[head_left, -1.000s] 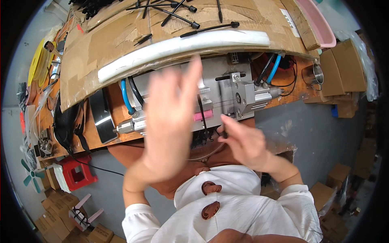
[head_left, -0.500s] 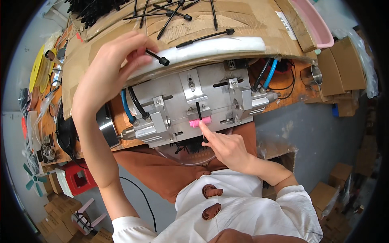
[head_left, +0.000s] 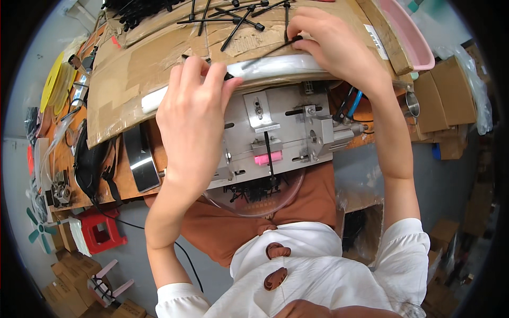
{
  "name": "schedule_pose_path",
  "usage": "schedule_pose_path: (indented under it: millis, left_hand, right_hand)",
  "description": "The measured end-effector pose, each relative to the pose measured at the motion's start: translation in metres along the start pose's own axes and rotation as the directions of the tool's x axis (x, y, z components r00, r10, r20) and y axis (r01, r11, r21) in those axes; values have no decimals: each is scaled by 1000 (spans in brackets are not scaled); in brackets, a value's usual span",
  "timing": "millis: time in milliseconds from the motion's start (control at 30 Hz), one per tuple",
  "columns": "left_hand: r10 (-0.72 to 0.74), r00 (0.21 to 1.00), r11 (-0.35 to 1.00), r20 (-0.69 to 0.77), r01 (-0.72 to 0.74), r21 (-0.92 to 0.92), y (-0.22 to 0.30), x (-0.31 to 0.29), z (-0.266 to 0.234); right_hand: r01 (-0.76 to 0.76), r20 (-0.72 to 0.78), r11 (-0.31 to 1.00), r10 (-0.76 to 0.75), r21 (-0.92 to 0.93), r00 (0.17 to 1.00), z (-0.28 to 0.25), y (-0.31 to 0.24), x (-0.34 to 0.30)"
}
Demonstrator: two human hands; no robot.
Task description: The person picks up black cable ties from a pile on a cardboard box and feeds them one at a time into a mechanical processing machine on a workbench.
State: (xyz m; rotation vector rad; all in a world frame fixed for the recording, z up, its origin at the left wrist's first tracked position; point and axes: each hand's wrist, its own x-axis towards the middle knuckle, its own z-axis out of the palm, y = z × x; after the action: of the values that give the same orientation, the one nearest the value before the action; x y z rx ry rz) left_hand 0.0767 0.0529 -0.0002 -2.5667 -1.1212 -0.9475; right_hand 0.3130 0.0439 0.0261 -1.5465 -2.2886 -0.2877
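My left hand (head_left: 193, 116) is closed on a thin black rod with a knob end (head_left: 228, 77), over the white padded strip (head_left: 154, 100) along the cardboard's near edge. My right hand (head_left: 336, 50) pinches the knobbed end of another thin black rod (head_left: 277, 50), whose ridged tip points left across the strip. Below them a metal fixture (head_left: 310, 127) carries a third black rod (head_left: 269, 148), which runs over a pink piece (head_left: 262, 159) toward me. Part of the fixture's left side is hidden behind my left hand.
Several loose black rods (head_left: 238, 29) lie on the cardboard (head_left: 132, 79) beyond the strip. A clear bowl of black parts (head_left: 254, 193) sits at my lap. A phone (head_left: 140, 159) lies on the bench to the left; a metal cup (head_left: 412, 104) and blue tube (head_left: 356, 103) are at the right.
My right hand has left the pink piece in the fixture and moved up to the rod on the strip. My left hand has come right and nearer. The fixture's rod now reaches past the pink piece.
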Motion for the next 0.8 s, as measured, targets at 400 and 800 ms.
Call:
schedule_pose_path:
  millis: [400, 800]
  left_hand:
    - [-40, 973, 944, 227, 112, -311, 83, -140, 7]
    - [-74, 908, 949, 413, 191, -250, 87, -139, 15]
  right_hand:
    - [-139, -179, 449, 595, 883, 784, -24, -52, -73]
    - [-172, -293, 742, 451, 648, 843, 14, -101, -129]
